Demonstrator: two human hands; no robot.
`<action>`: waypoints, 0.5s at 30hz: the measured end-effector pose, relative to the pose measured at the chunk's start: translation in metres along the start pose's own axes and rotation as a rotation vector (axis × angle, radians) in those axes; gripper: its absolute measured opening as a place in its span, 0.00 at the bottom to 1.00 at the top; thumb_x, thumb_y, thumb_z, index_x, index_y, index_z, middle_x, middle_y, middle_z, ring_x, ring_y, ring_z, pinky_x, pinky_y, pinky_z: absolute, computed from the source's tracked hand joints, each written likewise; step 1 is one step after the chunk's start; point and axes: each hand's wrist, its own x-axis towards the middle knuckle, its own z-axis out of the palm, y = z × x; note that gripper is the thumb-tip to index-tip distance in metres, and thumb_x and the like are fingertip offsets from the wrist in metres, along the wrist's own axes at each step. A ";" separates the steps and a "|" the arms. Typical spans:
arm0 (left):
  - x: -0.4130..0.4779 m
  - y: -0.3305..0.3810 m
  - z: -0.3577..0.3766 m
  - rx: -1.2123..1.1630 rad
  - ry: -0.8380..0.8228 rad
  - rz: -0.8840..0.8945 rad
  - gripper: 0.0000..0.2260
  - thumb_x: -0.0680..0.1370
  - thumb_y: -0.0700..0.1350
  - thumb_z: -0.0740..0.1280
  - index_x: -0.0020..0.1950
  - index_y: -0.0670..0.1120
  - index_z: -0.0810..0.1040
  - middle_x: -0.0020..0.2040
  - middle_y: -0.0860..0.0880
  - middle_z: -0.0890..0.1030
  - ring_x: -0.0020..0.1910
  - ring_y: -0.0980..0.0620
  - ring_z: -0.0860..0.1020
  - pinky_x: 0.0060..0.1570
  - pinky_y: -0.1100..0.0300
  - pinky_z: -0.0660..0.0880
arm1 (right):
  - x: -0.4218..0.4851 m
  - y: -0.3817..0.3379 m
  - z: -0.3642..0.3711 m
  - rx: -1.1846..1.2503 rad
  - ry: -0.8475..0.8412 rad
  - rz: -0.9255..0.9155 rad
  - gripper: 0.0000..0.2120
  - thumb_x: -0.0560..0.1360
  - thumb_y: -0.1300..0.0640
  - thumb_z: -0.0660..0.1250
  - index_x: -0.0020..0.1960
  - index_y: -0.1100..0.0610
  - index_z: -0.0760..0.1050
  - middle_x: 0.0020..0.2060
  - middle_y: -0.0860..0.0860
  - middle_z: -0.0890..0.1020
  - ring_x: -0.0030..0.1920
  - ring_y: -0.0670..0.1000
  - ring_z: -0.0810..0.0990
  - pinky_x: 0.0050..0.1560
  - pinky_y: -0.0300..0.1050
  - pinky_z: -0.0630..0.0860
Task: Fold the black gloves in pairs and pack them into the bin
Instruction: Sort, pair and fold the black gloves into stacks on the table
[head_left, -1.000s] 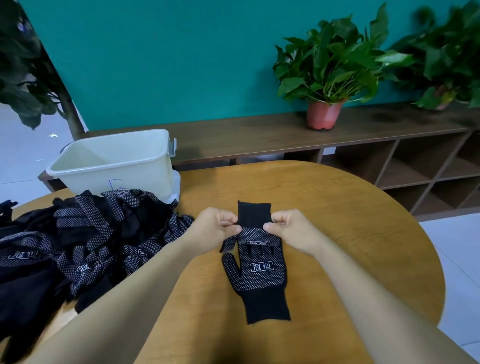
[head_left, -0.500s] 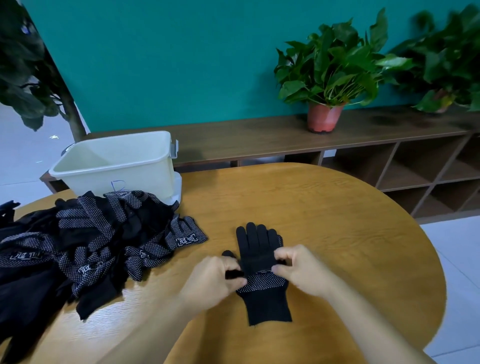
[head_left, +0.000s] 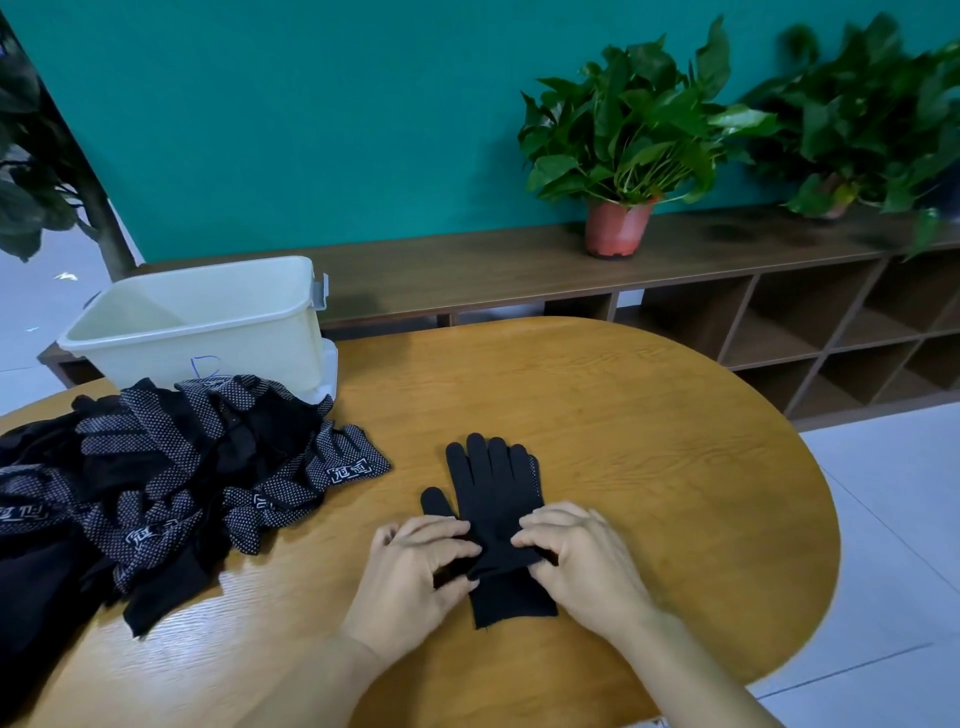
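— Whereabouts, the glove pair (head_left: 493, 499)?
— Flat on the wooden table (head_left: 649, 441), stacked one on the other, fingers pointing away, cuffs nearest the body. Plain black side up, with a sliver of dotted palm at the right edge.
— And the grip?
— Left hand (head_left: 415, 577) curled at the left edge near the wrist part, fingers over, thumb beneath, pinching fabric. Right hand (head_left: 582, 561) mirrored on the right edge, fingers bent down onto the cloth, thumb hidden. Also a pinch, by the look of it. Neither spread flat.
— Which step, then?
— Folding, most likely. Lined up, not yet doubled over. Possibly an early pair, going by nothing visible inside the bin (head_left: 218, 353) from this angle.
— Next?
— Calls for keeping both layers together while bringing one end over the other, then pressing flat. After that, a reach up and left to the bin at the table's far left.
— Anything between?
— Loose pile of dotted gloves (head_left: 171, 483), right up against the bin's front, apart from the pair. Potted plant (head_left: 618, 228) on the shelf (head_left: 467, 270) behind, out of the way.
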 end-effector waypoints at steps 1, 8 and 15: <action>0.000 0.001 -0.001 0.006 -0.018 -0.004 0.14 0.75 0.54 0.73 0.61 0.62 0.81 0.63 0.72 0.69 0.65 0.76 0.58 0.65 0.56 0.58 | -0.002 0.001 0.000 -0.053 0.045 -0.054 0.19 0.64 0.61 0.79 0.53 0.47 0.85 0.53 0.42 0.84 0.59 0.43 0.79 0.63 0.51 0.75; 0.001 0.007 -0.003 0.040 -0.106 -0.023 0.15 0.78 0.53 0.70 0.64 0.64 0.78 0.67 0.71 0.65 0.68 0.75 0.55 0.69 0.59 0.49 | -0.019 0.006 0.015 -0.318 0.143 -0.271 0.19 0.52 0.59 0.83 0.42 0.50 0.85 0.43 0.46 0.85 0.48 0.49 0.83 0.46 0.41 0.79; 0.000 0.010 -0.004 0.043 -0.107 -0.045 0.14 0.77 0.51 0.70 0.61 0.63 0.79 0.66 0.72 0.64 0.67 0.75 0.53 0.64 0.61 0.46 | -0.018 0.008 0.019 -0.399 0.309 -0.369 0.08 0.68 0.58 0.66 0.43 0.53 0.84 0.45 0.47 0.84 0.51 0.50 0.81 0.53 0.42 0.68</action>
